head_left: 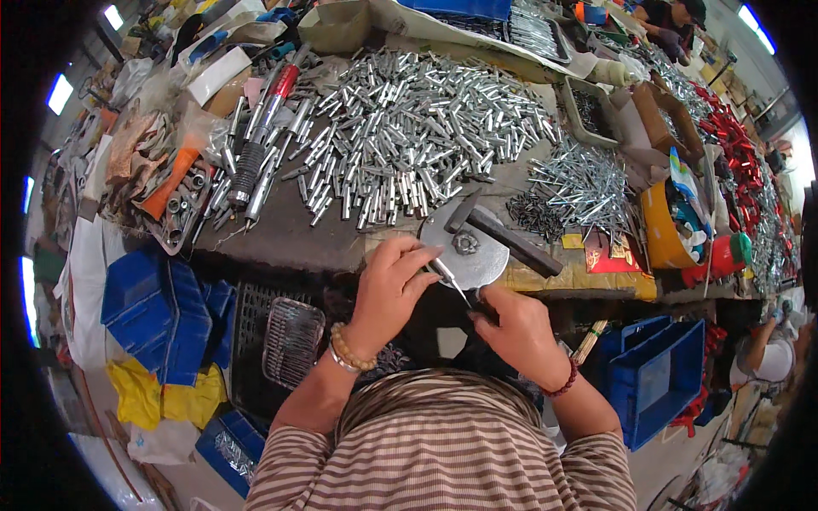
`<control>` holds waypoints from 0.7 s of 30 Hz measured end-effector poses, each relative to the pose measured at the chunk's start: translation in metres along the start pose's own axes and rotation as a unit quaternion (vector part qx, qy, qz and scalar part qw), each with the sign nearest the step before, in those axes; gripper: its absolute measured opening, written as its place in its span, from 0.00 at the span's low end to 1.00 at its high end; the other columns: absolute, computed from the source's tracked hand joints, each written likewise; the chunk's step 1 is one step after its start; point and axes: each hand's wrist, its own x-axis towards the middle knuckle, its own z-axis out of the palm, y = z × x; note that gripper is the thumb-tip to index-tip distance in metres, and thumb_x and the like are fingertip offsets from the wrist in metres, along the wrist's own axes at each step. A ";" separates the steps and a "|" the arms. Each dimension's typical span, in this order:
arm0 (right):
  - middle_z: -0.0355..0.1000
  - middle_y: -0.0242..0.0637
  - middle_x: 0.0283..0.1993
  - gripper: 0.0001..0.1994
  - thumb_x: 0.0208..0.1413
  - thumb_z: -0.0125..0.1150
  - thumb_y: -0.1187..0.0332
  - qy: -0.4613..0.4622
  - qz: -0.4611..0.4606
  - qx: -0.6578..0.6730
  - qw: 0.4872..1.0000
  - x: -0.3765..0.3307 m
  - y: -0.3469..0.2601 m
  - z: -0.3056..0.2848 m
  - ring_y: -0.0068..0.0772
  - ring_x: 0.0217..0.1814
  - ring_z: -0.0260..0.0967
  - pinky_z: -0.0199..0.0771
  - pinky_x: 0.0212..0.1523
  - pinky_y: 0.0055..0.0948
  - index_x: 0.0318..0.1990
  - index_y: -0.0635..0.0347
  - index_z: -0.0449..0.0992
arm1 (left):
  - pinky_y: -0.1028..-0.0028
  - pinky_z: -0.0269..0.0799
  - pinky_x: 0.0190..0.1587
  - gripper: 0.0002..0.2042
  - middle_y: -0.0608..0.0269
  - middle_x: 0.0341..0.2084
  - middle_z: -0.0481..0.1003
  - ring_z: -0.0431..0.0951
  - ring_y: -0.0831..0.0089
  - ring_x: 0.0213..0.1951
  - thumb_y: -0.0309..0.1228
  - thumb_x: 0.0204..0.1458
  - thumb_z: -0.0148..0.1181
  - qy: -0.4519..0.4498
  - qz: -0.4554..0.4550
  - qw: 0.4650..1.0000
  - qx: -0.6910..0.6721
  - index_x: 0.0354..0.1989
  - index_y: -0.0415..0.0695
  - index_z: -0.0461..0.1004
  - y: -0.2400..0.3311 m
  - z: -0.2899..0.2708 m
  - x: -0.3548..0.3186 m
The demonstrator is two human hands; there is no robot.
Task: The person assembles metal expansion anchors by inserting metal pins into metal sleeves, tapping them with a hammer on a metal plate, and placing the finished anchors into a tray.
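My left hand [388, 289] pinches a short silver metal tube [441, 272] between thumb and fingertips. From the tube a thin pale rod [461, 295] slants down to my right hand [521, 334]. The right fingers are closed at the rod's lower end, around a small dark piece that they mostly hide. Just beyond both hands lies a round metal plate [434, 239] with a small lump at its middle. A hammer [515, 244] rests across it, head to the left. Farther back spreads a large heap of silver metal tubes [409, 119].
Thin metal pins [584, 183] and small dark parts [535, 215] are piled at the right. A power screwdriver [264, 128] lies left of the heap. Blue bins [162, 307] stand below left, another blue bin [656, 375] below right. At the far right back, a person [677, 25] is visible.
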 end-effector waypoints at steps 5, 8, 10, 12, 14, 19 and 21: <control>0.77 0.49 0.28 0.11 0.58 0.68 0.69 -0.079 0.079 0.157 0.981 -0.005 -0.006 0.007 0.54 0.27 0.74 0.73 0.30 0.42 0.43 0.66 0.76 | 0.76 0.75 0.36 0.20 0.64 0.36 0.79 0.77 0.79 0.34 0.22 0.64 0.61 0.021 -0.233 0.957 -0.174 0.65 0.43 0.74 0.022 0.014 -0.036; 0.74 0.47 0.25 0.13 0.60 0.69 0.68 -0.095 0.135 0.292 0.942 -0.012 -0.007 0.020 0.37 0.23 0.70 0.70 0.28 0.36 0.46 0.67 0.77 | 0.81 0.74 0.31 0.25 0.64 0.36 0.80 0.76 0.83 0.31 0.25 0.69 0.56 -0.006 -0.342 0.891 -0.298 0.74 0.43 0.62 0.024 0.017 -0.038; 0.72 0.42 0.24 0.11 0.61 0.68 0.70 -0.093 0.147 0.295 0.940 -0.014 -0.010 0.027 0.23 0.24 0.65 0.69 0.28 0.32 0.46 0.67 0.77 | 0.82 0.74 0.31 0.26 0.63 0.35 0.80 0.76 0.83 0.31 0.25 0.69 0.56 0.009 -0.359 0.848 -0.389 0.74 0.42 0.60 0.022 0.017 -0.042; 0.73 0.41 0.24 0.11 0.61 0.68 0.71 -0.095 0.140 0.286 0.943 -0.014 -0.016 0.031 0.21 0.26 0.65 0.69 0.29 0.31 0.46 0.68 0.77 | 0.82 0.73 0.31 0.29 0.63 0.35 0.80 0.76 0.83 0.31 0.25 0.66 0.60 0.028 -0.379 0.827 -0.414 0.74 0.40 0.58 0.021 0.014 -0.045; 0.73 0.40 0.25 0.10 0.61 0.68 0.71 -0.113 0.120 0.280 0.946 -0.012 -0.026 0.037 0.19 0.27 0.65 0.69 0.29 0.30 0.45 0.68 0.77 | 0.81 0.72 0.31 0.30 0.64 0.34 0.80 0.76 0.82 0.31 0.25 0.63 0.64 0.032 -0.388 0.818 -0.423 0.72 0.39 0.59 0.022 0.008 -0.050; 0.77 0.36 0.33 0.12 0.63 0.65 0.75 -0.138 0.164 0.327 0.921 -0.015 -0.032 0.053 0.18 0.35 0.70 0.73 0.37 0.26 0.51 0.68 0.75 | 0.79 0.72 0.32 0.28 0.63 0.37 0.80 0.76 0.82 0.33 0.27 0.60 0.69 0.071 -0.394 0.815 -0.418 0.67 0.43 0.63 0.007 -0.014 -0.068; 0.78 0.35 0.35 0.13 0.63 0.65 0.75 -0.160 0.143 0.338 0.916 -0.020 -0.028 0.062 0.19 0.37 0.71 0.74 0.38 0.26 0.53 0.67 0.75 | 0.80 0.72 0.32 0.28 0.63 0.36 0.80 0.76 0.82 0.33 0.27 0.60 0.68 0.127 -0.411 0.824 -0.368 0.67 0.42 0.64 -0.008 -0.036 -0.088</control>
